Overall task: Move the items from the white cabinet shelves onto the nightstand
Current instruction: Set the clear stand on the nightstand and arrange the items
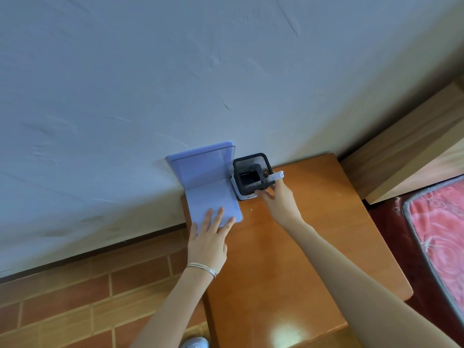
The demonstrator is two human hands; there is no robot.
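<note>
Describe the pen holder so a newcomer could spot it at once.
On the wooden nightstand, look at the back edge against the white wall. The black mesh pen holder stands right of the lilac L-shaped bookend; it is the only dark, open-topped square cup, with a marker leaning out.

My left hand [208, 237] covers the near corner of the purple folder [208, 187], so that corner is hidden. My right hand [278, 199] hides the lower part of the marker [275, 177] it grips; only the capped end shows. A small white object [244, 195] under the black mesh pen holder [251, 172] is mostly hidden, and its print is too small to read. The desk [288, 259] and my shoe [195, 342] are cut off by the bottom edge, the bed [437, 234] by the right edge.
</note>
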